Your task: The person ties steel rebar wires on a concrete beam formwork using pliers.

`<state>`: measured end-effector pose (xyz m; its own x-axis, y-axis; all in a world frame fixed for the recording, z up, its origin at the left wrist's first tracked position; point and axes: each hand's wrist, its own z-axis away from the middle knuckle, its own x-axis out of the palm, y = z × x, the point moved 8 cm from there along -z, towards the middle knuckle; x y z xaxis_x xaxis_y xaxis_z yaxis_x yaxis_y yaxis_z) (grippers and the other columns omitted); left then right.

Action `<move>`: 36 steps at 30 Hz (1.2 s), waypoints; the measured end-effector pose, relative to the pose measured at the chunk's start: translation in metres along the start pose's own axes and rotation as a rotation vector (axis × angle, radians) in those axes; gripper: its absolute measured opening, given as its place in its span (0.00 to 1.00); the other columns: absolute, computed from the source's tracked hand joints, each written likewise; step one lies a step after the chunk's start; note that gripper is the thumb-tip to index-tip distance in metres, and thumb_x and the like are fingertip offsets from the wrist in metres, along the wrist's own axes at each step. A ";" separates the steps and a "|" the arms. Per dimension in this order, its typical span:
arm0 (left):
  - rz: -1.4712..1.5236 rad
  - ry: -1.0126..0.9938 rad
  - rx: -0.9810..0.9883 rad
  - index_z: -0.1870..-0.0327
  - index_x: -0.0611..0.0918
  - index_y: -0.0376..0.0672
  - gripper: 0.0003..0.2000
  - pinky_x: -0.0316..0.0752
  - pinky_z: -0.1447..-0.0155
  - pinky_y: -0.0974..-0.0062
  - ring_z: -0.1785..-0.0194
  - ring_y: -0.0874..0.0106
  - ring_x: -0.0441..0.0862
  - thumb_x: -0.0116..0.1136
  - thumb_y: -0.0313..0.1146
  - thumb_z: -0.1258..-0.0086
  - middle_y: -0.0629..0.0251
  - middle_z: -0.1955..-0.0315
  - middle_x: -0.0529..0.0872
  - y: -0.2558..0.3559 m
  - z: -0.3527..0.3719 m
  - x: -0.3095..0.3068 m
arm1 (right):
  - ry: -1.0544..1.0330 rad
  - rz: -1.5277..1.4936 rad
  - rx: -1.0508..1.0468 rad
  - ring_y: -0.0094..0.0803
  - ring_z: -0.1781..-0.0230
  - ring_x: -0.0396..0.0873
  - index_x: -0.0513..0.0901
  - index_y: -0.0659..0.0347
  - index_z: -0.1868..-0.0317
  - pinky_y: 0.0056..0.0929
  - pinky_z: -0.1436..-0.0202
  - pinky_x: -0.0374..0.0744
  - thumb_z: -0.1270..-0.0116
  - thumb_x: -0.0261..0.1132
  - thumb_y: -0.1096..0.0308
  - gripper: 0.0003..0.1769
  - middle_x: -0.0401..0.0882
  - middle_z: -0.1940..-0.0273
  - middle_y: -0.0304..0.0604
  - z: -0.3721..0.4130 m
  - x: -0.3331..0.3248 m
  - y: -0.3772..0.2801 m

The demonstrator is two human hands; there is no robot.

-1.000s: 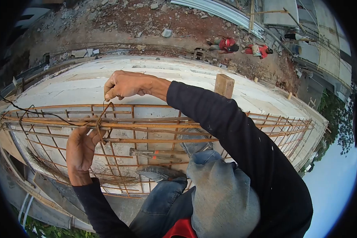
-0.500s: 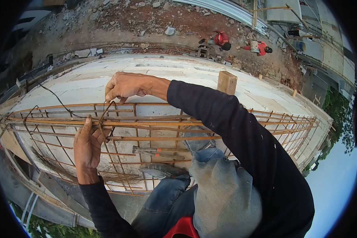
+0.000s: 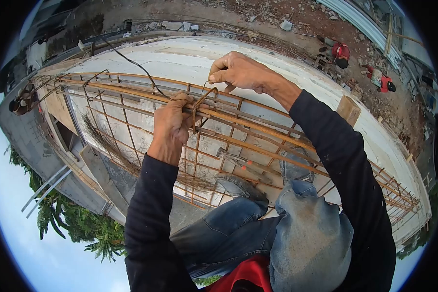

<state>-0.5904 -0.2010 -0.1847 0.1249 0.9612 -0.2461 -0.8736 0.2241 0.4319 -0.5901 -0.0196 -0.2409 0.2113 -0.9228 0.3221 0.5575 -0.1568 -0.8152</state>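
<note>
Rusty rebar [image 3: 258,125] runs lengthwise as a long cage, crossed by a stirrup [image 3: 196,109]. My left hand [image 3: 172,121] is closed around the bars just beside that stirrup, its fingertips partly hidden. A black wire [image 3: 131,61] arcs down to the bars by the left fingers. Just above the stirrup, my right hand [image 3: 246,73] pinches the end of a thin tie wire [image 3: 205,86] between thumb and forefinger. Below the bars lie pincers [image 3: 246,165] with red on the handles. Loose bundles of thin wire [image 3: 109,146] rest on the lower mesh.
A wooden block [image 3: 348,111] stands on the pale wall top [image 3: 180,56]. My shoe [image 3: 241,185] is among the bars. Two people in red [image 3: 340,51] are on the rubble ground far below. Another person [image 3: 24,100] is at the far left.
My view has turned, so the cage now slopes down to the right. The right hand has moved away from the stirrup, up and to the right; the left stays on the bars.
</note>
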 end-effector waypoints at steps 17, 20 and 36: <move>0.081 -0.190 0.103 0.50 0.74 0.33 0.12 0.87 0.52 0.65 0.52 0.59 0.86 0.43 0.34 0.21 0.48 0.56 0.83 0.006 0.018 0.014 | -0.036 0.438 -0.134 0.32 0.71 0.73 0.85 0.65 0.62 0.35 0.66 0.71 0.33 0.62 0.61 0.14 0.79 0.72 0.44 0.014 0.004 -0.025; 0.054 -0.179 0.113 0.52 0.75 0.32 0.13 0.87 0.54 0.65 0.53 0.59 0.87 0.44 0.35 0.21 0.48 0.56 0.83 0.010 0.020 0.014 | -0.059 0.464 -0.163 0.35 0.67 0.76 0.85 0.65 0.61 0.36 0.61 0.74 0.32 0.62 0.62 0.13 0.81 0.69 0.47 0.005 0.006 -0.023; 0.190 -0.185 0.035 0.47 0.71 0.33 0.10 0.86 0.47 0.57 0.52 0.53 0.85 0.44 0.27 0.25 0.46 0.56 0.81 0.006 0.015 0.014 | -0.028 0.457 -0.148 0.36 0.67 0.75 0.84 0.67 0.64 0.37 0.62 0.74 0.33 0.62 0.63 0.14 0.79 0.68 0.47 0.031 0.006 -0.043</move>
<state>-0.5867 -0.1838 -0.1729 0.0473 0.9989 0.0039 -0.8734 0.0395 0.4854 -0.5879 -0.0077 -0.1892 0.4305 -0.8996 -0.0739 0.2829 0.2122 -0.9354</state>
